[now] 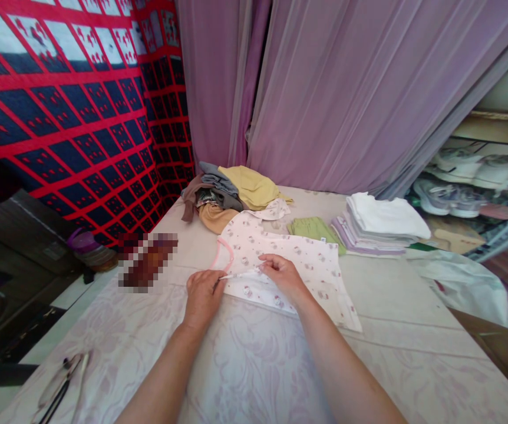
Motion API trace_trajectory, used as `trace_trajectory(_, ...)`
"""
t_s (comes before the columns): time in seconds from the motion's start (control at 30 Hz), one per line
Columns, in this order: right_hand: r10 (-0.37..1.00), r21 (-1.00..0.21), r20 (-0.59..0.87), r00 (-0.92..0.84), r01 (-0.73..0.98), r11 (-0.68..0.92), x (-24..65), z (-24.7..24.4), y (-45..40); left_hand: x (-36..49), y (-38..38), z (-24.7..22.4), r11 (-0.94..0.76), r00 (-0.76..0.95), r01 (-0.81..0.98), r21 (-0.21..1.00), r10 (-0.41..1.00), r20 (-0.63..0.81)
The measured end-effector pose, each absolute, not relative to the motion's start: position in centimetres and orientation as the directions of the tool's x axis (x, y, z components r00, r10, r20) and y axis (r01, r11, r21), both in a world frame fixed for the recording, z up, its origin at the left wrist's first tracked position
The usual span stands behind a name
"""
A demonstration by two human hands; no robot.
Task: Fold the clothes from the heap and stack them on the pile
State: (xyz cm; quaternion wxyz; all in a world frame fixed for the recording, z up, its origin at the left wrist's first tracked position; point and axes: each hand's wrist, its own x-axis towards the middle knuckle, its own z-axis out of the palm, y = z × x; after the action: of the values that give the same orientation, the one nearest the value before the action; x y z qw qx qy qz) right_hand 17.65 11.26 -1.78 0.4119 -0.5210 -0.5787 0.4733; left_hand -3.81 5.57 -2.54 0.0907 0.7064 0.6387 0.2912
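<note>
Two-handed, hold a white printed shirt spread on a pale, leaf-patterned sheet, straight ahead, neck end to the left and hem to the right. Have the left hand at the near shoulder, back upward, just beside the pink-trimmed neckline, fingers together and closed with the thumb on the cloth. Have the right hand nearer the shirt's middle, thumb and index finger clamped on the same raised fold; cannot tell the exact set of the remaining fingers. Stretch a narrow strip of that fold between both hands, almost straight.

See a mixed heap of clothes, yellow, grey, brown and tan, against the shirt's far left side. Just beyond its far edge, see a green folded garment, and next to that a stack of folded clothes, white on top. Farther right, make out shoes on a rack; behind everything, a purple curtain. Well to the left, notice a pixelated reddish-brown patch, impossible to identify.
</note>
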Motion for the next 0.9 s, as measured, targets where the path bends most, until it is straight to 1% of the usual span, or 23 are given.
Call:
trace_trajectory(0.07, 1.000, -0.977, -0.014, 0.022, 0.211, -0.019, 17.3, -2.4, 11.8, -3.8, 5.6, -2.6, -0.153, 0.006, 0.857, 0.491, 0.957, 0.289)
trace_trajectory(0.13, 0.992, -0.966, 0.013, 0.122, 0.259, -0.019, 16.9, -2.9, 12.2, -3.7, 5.6, -2.6, -0.141, 0.002, 0.868, 0.476, 0.960, 0.281)
trace_trajectory(0.2, 0.983, -0.938, 0.064, 0.173, 0.346, 0.000, 16.5, -3.2, 12.5, -3.6, 5.6, -2.5, -0.137, 0.007, 0.876, 0.462, 0.962, 0.272)
trace_trajectory(0.27, 0.979, -0.894, 0.112, 0.172, 0.448, 0.024, 16.2, -3.2, 12.6, -3.6, 5.6, -2.4, -0.136, 0.014, 0.880, 0.455, 0.965, 0.261)
trace_trajectory(0.33, 0.982, -0.840, 0.155, 0.107, 0.538, 0.074, 16.2, -2.8, 12.8, -3.5, 5.6, -2.3, -0.133, 0.012, 0.878, 0.460, 0.967, 0.255)
trace_trajectory(0.43, 0.980, -0.786, 0.171, -0.104, 0.585, 0.200, 17.0, -2.0, 13.4, -3.5, 5.6, -2.3, -0.129, 0.001, 0.866, 0.483, 0.966, 0.257)
trace_trajectory(0.53, 0.943, -0.757, 0.065, -0.327, 0.600, 0.260, 18.1, -1.0, 14.2, -3.5, 5.6, -2.4, -0.133, -0.001, 0.862, 0.488, 0.964, 0.265)
trace_trajectory(0.63, 0.874, -0.717, -0.010, -0.486, 0.612, 0.333, 18.7, -0.3, 14.9, -3.5, 5.6, -2.5, -0.138, 0.000, 0.862, 0.487, 0.962, 0.272)
trace_trajectory(0.7, 0.852, -0.682, -0.013, -0.523, 0.628, 0.376, 18.6, 0.0, 15.4, -3.6, 5.6, -2.6, -0.138, -0.002, 0.862, 0.488, 0.961, 0.275)
trace_trajectory(0.77, 0.862, -0.643, -0.001, -0.508, 0.660, 0.388, 18.3, 0.0, 15.6, -3.5, 5.6, -2.5, -0.137, -0.003, 0.863, 0.486, 0.961, 0.277)
trace_trajectory(0.9, 0.928, -0.561, 0.036, -0.371, 0.761, 0.326, 17.3, -0.3, 15.5, -3.3, 5.6, -2.3, -0.125, -0.010, 0.869, 0.479, 0.963, 0.269)
